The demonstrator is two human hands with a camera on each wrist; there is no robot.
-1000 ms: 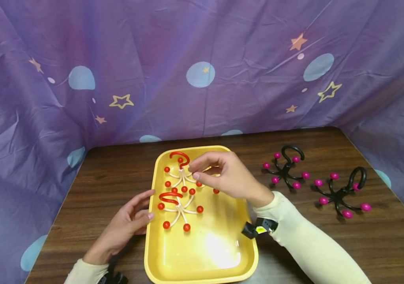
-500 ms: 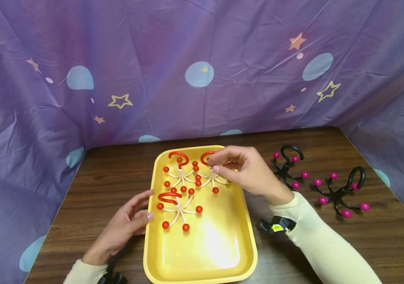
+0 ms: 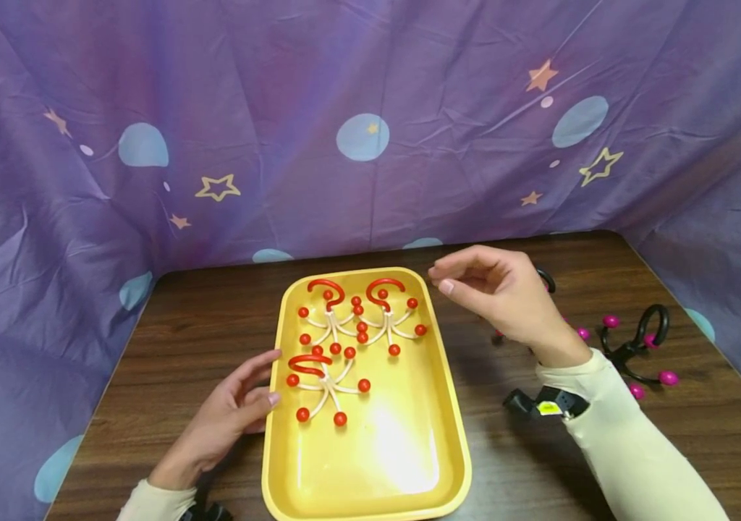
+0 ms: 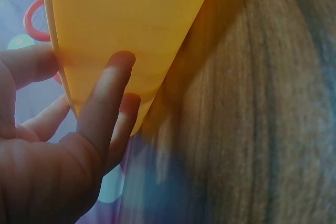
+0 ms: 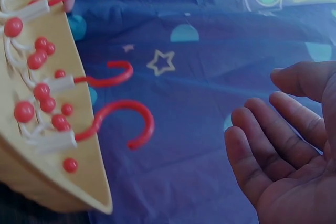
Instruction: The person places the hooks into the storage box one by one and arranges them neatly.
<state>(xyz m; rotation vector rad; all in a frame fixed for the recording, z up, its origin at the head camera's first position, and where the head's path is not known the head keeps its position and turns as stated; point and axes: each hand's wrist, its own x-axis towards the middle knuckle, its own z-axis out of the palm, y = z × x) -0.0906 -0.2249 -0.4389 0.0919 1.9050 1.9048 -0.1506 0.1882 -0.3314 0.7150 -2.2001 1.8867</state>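
My left hand (image 3: 223, 416) rests at the left side of a yellow tray (image 3: 449, 405), thumb and fingertips touching its rim and outer wall. My right hand (image 3: 504, 297) is raised off the tray's far right corner, fingers loosely bent, nothing in them. In the tray lie three white multi-arm hanger hooks with red balls and red hooks: one at the far left (image 3: 331, 318), one at the far right (image 3: 388, 322), one nearer on the left (image 3: 326, 382). In the right wrist view, their red hooks (image 5: 149, 124) stick up above the tray edge.
Two black multi-arm hanger hooks with pink balls stand on the wooden table (image 3: 683, 449) to the right. The nearer one (image 3: 621, 358) shows well; the farther is mostly covered by my right hand. A purple curtain (image 3: 279, 145) hangs behind the table.
My right hand has moved right and up from over the hanger hooks in the tray, uncovering the far right one, and now covers the farther black one. The left hand stays put.
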